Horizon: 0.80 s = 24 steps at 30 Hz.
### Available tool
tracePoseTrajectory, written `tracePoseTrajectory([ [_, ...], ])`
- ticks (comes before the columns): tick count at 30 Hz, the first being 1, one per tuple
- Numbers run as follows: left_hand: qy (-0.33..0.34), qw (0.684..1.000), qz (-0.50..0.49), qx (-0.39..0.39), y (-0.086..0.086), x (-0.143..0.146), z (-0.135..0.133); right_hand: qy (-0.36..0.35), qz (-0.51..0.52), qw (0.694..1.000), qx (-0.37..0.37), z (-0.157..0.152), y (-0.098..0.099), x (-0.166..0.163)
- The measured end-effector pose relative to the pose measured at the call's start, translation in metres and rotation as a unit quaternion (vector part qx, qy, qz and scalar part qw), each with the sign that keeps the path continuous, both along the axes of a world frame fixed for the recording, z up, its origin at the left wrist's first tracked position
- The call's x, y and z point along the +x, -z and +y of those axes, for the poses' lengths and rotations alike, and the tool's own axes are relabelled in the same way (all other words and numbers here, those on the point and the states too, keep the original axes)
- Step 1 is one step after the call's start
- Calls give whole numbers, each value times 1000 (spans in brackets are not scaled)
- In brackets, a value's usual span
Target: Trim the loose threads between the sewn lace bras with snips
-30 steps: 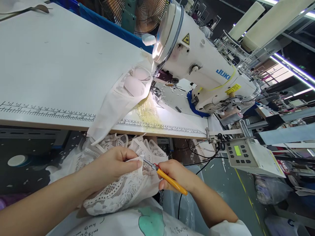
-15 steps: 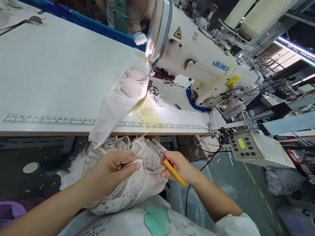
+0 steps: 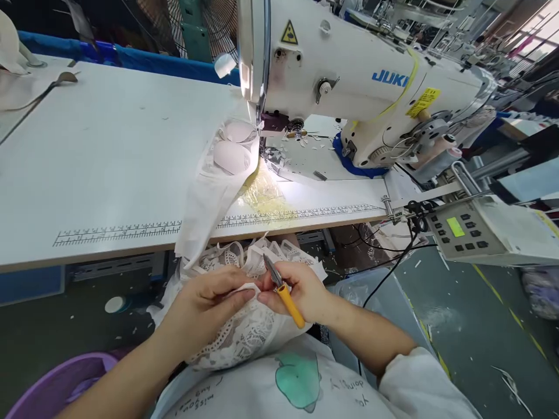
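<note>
My left hand (image 3: 208,311) pinches the edge of a white lace garment (image 3: 251,329) between thumb and fingers, low in front of my body. Orange-handled thread snips (image 3: 290,305) rest in my right hand (image 3: 308,294), their dark blades pointing up and away from me. The thumb and forefinger of that hand meet at the fabric edge, beside the left fingertips. Whether they pinch the cloth too is hard to make out. White lace is bunched on my lap and hangs below the table. A white bra (image 3: 231,158) lies at the sewing machine needle, its band draped over the table edge.
The white sewing machine (image 3: 345,75) stands on the table (image 3: 109,157), which has a printed ruler along its front. Yellowish film (image 3: 264,195) lies by the needle. A control box (image 3: 465,230) hangs at right. Below are a purple tub (image 3: 56,384) and black cables.
My right hand has moved left with the snips, bringing its fingertips to the left hand at the fabric edge. The view has turned and shifted; the left hand keeps its pinch.
</note>
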State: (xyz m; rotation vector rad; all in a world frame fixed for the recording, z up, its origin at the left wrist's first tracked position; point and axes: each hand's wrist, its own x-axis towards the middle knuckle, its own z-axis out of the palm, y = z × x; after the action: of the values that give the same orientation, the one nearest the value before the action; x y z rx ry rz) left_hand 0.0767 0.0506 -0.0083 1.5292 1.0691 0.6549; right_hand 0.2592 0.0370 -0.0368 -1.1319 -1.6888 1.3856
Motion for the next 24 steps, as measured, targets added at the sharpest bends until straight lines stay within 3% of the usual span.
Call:
tracePoseTrajectory([
  [4, -45, 998, -9, -44, 9, -3, -1, 18, -18, 996, 83, 1, -5, 1],
  [7, -64, 997, -2, -36, 10, -4, -2, 20, -32, 992, 118, 1, -7, 2],
  [14, -47, 997, 3, -56, 7, -2, -3, 2, -63, 994, 84, 0, -4, 3],
  [19, -47, 998, -3, -46, 14, -2, -5, 0, -62, 996, 63, 0, -5, 4],
  [24, -33, 999, -15, -18, 9, -1, -3, 4, -48, 997, 67, 0, -7, 4],
])
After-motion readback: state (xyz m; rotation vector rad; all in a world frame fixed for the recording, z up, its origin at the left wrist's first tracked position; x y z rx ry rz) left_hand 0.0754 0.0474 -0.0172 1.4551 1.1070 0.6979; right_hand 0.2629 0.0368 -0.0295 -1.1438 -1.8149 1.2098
